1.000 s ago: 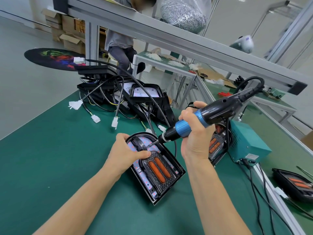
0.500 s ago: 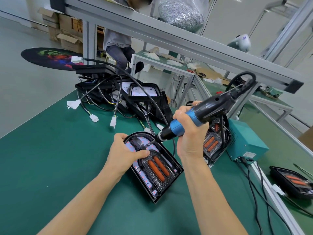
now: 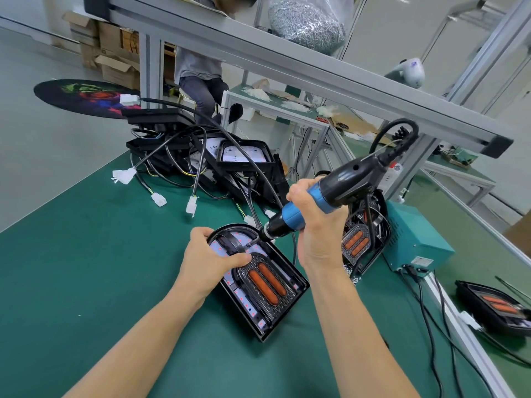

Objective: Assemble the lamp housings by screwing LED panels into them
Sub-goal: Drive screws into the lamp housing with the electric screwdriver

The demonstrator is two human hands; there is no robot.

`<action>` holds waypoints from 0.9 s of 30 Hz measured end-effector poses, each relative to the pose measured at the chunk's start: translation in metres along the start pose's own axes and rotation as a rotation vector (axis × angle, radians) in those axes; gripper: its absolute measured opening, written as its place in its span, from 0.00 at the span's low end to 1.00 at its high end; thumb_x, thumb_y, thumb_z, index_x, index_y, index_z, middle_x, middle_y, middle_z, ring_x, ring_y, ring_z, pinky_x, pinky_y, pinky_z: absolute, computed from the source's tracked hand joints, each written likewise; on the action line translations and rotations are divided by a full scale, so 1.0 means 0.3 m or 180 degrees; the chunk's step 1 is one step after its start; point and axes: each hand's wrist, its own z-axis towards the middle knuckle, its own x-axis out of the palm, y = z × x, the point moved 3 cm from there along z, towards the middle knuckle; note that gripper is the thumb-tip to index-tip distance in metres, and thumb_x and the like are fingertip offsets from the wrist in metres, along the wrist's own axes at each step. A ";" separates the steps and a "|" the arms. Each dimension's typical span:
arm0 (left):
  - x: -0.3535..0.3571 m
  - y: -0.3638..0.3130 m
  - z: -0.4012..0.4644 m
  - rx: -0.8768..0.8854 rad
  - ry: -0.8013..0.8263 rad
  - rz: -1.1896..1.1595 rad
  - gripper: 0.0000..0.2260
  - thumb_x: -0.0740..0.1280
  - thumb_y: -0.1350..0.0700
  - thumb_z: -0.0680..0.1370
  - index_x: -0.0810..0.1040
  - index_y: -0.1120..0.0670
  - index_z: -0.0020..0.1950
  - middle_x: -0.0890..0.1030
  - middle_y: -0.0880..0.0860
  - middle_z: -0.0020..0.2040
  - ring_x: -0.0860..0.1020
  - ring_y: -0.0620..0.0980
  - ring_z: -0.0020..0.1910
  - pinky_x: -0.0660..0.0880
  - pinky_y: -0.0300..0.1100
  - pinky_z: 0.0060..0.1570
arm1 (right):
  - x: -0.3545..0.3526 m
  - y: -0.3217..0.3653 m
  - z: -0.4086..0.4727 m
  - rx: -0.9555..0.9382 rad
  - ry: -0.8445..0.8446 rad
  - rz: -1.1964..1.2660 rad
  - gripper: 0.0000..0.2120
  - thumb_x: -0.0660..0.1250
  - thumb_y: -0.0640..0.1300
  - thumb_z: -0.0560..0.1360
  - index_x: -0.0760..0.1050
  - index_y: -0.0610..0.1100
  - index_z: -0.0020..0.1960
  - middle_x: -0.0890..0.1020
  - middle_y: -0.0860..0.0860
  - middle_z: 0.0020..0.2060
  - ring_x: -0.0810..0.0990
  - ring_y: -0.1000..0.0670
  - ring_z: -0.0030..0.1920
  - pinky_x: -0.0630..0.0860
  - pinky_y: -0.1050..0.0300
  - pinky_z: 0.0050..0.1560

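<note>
A black arch-shaped lamp housing [image 3: 283,304] lies flat on the green bench mat [image 3: 86,282], with a white LED panel and two orange lenses [image 3: 267,281] inside. My left hand [image 3: 209,262] grips the housing's left rim, thumb laid across the panel. My right hand [image 3: 313,222] holds a blue and black electric screwdriver [image 3: 330,193], tilted down to the left. Its bit touches the panel near the arched top.
A pile of black housings with cables and white connectors [image 3: 207,162] sits at the back of the mat. A leaning housing [image 3: 362,239] and a teal power box [image 3: 413,242] stand to the right. Another housing [image 3: 494,308] lies far right. A person sits beyond the frame.
The view has shifted slightly. The screwdriver stays tilted with its bit on the panel near the arch, and my left hand keeps its hold on the housing.
</note>
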 end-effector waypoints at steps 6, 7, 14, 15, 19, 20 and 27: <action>0.006 -0.001 0.009 -0.0053 0.0011 -0.0013 0.33 0.82 0.58 0.59 0.67 0.53 0.56 0.76 0.48 0.51 0.76 0.46 0.49 0.71 0.39 0.43 | 0.013 0.000 -0.009 0.0028 0.0348 -0.0065 0.14 0.69 0.32 0.66 0.75 0.52 0.33 0.76 0.54 0.32 0.73 0.53 0.35 0.74 0.60 0.42; 0.009 -0.005 0.012 -0.0054 0.0046 -0.0018 0.33 0.82 0.58 0.59 0.67 0.53 0.56 0.76 0.48 0.51 0.76 0.46 0.49 0.71 0.39 0.43 | 0.017 0.004 -0.008 -0.0022 0.0399 -0.0099 0.15 0.69 0.31 0.66 0.75 0.52 0.33 0.76 0.54 0.32 0.73 0.54 0.34 0.75 0.62 0.41; 0.009 -0.015 0.007 -0.0147 0.0102 -0.0067 0.33 0.82 0.60 0.59 0.69 0.55 0.58 0.76 0.49 0.51 0.76 0.43 0.47 0.70 0.36 0.41 | 0.021 0.008 0.003 0.0056 0.0482 -0.0077 0.16 0.67 0.29 0.67 0.75 0.51 0.37 0.77 0.57 0.32 0.75 0.57 0.35 0.75 0.64 0.40; 0.006 -0.014 0.003 -0.0188 0.0103 -0.0109 0.35 0.83 0.60 0.58 0.69 0.56 0.58 0.77 0.50 0.51 0.77 0.44 0.46 0.71 0.36 0.41 | 0.019 0.004 0.002 0.0105 0.0522 -0.0061 0.15 0.68 0.29 0.67 0.75 0.49 0.41 0.77 0.56 0.32 0.75 0.56 0.35 0.75 0.63 0.40; 0.004 -0.007 -0.006 -0.0382 0.0061 -0.0302 0.38 0.79 0.55 0.51 0.70 0.58 0.58 0.79 0.55 0.52 0.80 0.53 0.49 0.77 0.47 0.49 | 0.019 -0.008 0.000 0.0298 0.0743 -0.0060 0.19 0.68 0.28 0.66 0.79 0.53 0.43 0.78 0.54 0.34 0.76 0.54 0.35 0.76 0.62 0.39; 0.004 -0.007 -0.007 -0.0419 0.0042 -0.0319 0.38 0.79 0.55 0.51 0.70 0.59 0.58 0.80 0.55 0.52 0.80 0.54 0.49 0.77 0.49 0.51 | 0.021 -0.008 0.001 0.0335 0.0778 -0.0077 0.19 0.69 0.28 0.65 0.79 0.53 0.42 0.78 0.54 0.34 0.76 0.54 0.35 0.76 0.62 0.38; 0.008 -0.010 -0.011 -0.0553 0.0011 -0.0354 0.36 0.78 0.56 0.50 0.72 0.60 0.56 0.81 0.56 0.50 0.81 0.54 0.48 0.77 0.46 0.47 | 0.012 -0.005 0.015 0.0460 0.0211 -0.0461 0.19 0.74 0.31 0.70 0.81 0.57 0.35 0.82 0.55 0.35 0.81 0.56 0.38 0.77 0.66 0.41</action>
